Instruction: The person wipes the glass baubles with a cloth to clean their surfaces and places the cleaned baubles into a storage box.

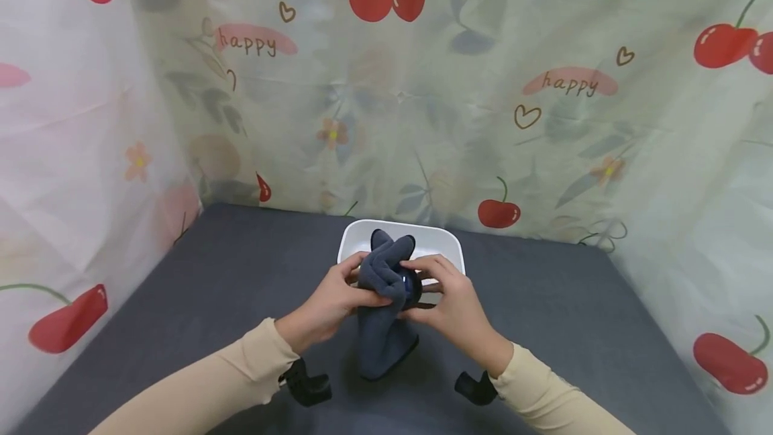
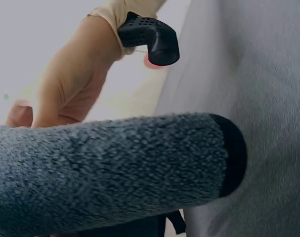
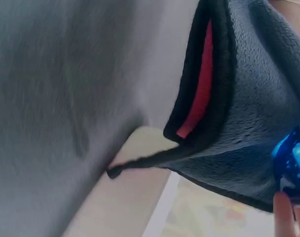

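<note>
A grey fleecy cloth (image 1: 382, 337) with black edging hangs bunched in front of the person. My left hand (image 1: 326, 301) grips it, thumb in front and fingers behind. Partly wrapped in the cloth is a shiny blue rounded object (image 3: 292, 160), which looks dark in the head view. My right hand (image 1: 453, 297) holds this object's right side between curled fingers and thumb. In the right wrist view a red strip (image 3: 201, 94) shows inside the cloth's folded edge. The cloth (image 2: 110, 168) hides most of the left fingers in the left wrist view.
Just behind the hands a white rectangular tub (image 1: 443, 244) stands on the dark grey table cover (image 1: 543, 327). A black camera mount sits at the left wrist (image 1: 308, 384) and another at the right wrist (image 1: 477, 388). Cherry-printed curtains (image 1: 410, 119) enclose the back and sides.
</note>
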Action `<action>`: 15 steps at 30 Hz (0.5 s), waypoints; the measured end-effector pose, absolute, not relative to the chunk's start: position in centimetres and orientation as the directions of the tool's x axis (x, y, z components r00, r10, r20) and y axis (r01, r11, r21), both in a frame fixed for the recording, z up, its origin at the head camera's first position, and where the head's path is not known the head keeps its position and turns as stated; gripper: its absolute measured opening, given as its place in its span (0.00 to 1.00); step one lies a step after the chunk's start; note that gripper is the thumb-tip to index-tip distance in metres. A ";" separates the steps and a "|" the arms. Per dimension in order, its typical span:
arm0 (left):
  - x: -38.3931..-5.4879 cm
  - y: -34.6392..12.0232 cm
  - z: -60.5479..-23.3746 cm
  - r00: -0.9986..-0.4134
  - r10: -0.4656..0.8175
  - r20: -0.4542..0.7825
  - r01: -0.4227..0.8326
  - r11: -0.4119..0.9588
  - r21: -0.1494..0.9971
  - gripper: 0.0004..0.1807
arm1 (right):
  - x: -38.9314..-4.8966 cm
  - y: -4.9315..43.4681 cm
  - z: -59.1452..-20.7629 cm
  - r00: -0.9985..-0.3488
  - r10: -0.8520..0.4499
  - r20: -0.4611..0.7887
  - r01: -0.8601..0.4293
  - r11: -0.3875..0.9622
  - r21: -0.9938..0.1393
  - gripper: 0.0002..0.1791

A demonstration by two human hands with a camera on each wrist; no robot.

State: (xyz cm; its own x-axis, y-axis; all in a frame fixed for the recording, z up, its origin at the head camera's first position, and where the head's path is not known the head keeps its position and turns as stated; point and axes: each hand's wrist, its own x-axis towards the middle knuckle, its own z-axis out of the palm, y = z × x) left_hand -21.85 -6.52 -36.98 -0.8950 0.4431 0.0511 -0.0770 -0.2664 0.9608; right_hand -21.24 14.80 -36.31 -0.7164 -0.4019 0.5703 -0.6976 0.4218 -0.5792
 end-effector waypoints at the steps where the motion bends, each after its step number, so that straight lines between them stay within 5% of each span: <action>1: -21.9 -6.5 -37.0 -0.895 0.444 0.043 -0.091 -0.277 0.957 0.35 | -21.2 14.9 -36.4 -0.750 -0.389 0.535 -0.658 0.351 -0.666 0.37; 6: -21.9 -6.3 -36.8 -0.886 0.462 0.046 -0.126 -0.335 0.934 0.37 | -21.2 15.0 -36.4 -0.854 -0.336 0.396 -0.433 0.039 -0.900 0.38; 12: -21.9 -5.8 -37.1 -0.890 0.454 0.048 -0.091 -0.278 0.956 0.36 | -21.0 14.8 -36.2 -0.785 -0.357 0.506 -0.618 0.401 -0.676 0.37; 15: -21.9 -6.0 -37.3 -0.894 0.446 0.031 -0.102 -0.270 0.957 0.35 | -21.1 15.0 -36.1 -0.792 -0.365 0.490 -0.609 0.402 -0.684 0.37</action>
